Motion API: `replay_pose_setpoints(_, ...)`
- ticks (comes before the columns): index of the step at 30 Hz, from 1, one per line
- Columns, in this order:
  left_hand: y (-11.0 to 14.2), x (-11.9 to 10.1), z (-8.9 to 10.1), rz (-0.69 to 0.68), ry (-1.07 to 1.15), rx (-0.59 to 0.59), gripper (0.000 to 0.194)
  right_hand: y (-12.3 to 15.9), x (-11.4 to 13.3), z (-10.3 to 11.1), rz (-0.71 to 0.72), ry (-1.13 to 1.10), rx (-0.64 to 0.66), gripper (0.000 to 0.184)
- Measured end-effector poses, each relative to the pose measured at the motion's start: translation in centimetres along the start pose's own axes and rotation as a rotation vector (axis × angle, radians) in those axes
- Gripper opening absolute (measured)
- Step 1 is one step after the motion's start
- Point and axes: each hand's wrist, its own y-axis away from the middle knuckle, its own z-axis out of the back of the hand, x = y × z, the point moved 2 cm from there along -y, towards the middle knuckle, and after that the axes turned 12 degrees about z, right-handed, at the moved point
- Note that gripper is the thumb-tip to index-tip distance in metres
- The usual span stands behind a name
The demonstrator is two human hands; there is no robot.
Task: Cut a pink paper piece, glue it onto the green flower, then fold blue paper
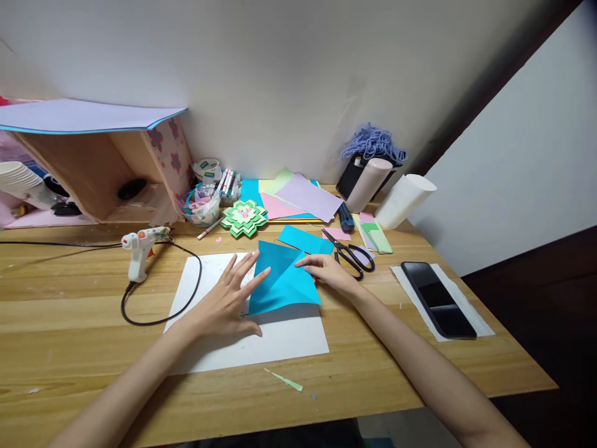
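Right grip (328, 271) sits at the right edge of the blue sheet (282, 287).

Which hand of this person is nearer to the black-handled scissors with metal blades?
Right. The right hand is close beside the scissors, at the right side of the large blue paper sheet; the left hand is farther left, spread at the sheet's left edge.

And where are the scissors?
In the head view, the black scissors lie on the table, right of centre, just beyond the right hand, by the blue paper strip.
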Motion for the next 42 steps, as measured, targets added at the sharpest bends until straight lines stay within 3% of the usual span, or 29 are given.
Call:
replay_pose_setpoints(5,-0.1,0.3,-1.0,-0.146,-0.02,0.062,0.043,0.2,0.1,0.2,0.037,0.07,0.089,0.026)
replay_pose_setpoints(7,-0.2,0.4,-1.8,-0.131,0.053,0.077,0.031,0.6,0.8,0.8,0.099,0.133,0.125,0.03)
replay_pose_setpoints(9,-0.4,0.6,-2.4,0.013,0.128,0.068,0.028,1.0,1.9,1.6,0.18,0.232,0.164,0.036)
replay_pose_setpoints(11,-0.8,0.8,-2.6,0.208,0.187,0.049,0.027,1.3,2.9,2.2,0.277,0.353,0.308,0.043)
replay_pose_setpoints(13,-1.4,0.8,-2.5,0.379,0.223,0.026,0.03,1.5,3.6,2.4,0.383,0.477,0.362,0.048)
replay_pose_setpoints(16,-2.4,0.7,-2.3,0.527,0.255,-0.004,0.034,1.4,3.6,2.3,0.44,0.575,0.272,0.04)
replay_pose_setpoints(21,-3.1,0.6,-2.7,0.619,0.279,-0.081,0.033,1.2,3.2,1.7,0.487,0.629,0.22,0.049)
replay_pose_setpoints(24,-2.8,0.6,-3.0,0.655,0.302,-0.117,0.032,1.1,3.1,1.3,0.536,0.634,0.119,0.024)
replay_pose_setpoints(32,-3.2,1.1,-3.6,0.733,0.19,-0.137,0.027,0.2,0.3,-0.1,0.239,0.538,-0.153,0.035)
replay_pose_setpoints(37,-3.6,1.3,-3.8,0.771,0.013,-0.046,0.02,0.0,-0.1,-1.0,0.254,0.674,-0.288,0.025)
replay_pose_setpoints(39,-3.9,1.3,-3.7,0.755,-0.028,-0.073,0.018,0.0,-0.2,-1.4,0.263,0.742,-0.313,0.022)
replay_pose_setpoints(42,-4.8,1.5,-3.2,0.636,-0.027,-0.137,0.029,-0.1,-0.4,-1.9,0.256,0.837,-0.306,0.02)
